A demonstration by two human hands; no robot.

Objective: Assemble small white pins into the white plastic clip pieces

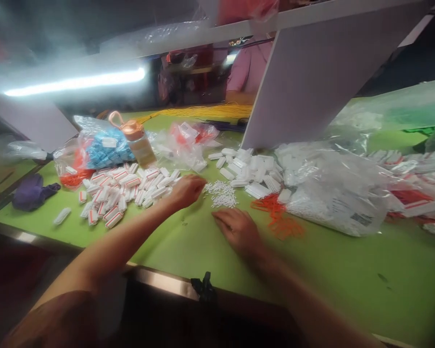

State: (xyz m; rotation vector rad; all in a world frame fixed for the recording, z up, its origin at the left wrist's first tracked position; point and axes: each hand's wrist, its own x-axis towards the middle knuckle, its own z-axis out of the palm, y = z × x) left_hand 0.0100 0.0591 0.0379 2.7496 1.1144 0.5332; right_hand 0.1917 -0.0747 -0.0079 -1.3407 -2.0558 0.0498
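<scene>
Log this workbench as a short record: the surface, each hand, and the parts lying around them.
surface: green table
left hand: curled, between the white-and-red pieces and the tiny white parts; hold unclear
right hand: palm down on the table, near the tiny white parts
right side: orange clips, clear bag of white parts
back: copper-lidded bottle, bag of blue parts

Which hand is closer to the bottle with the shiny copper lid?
Left. The left hand rests by the red-and-white pieces just in front of the bottle; the right hand lies farther off, on the green table near the orange bits.
</scene>
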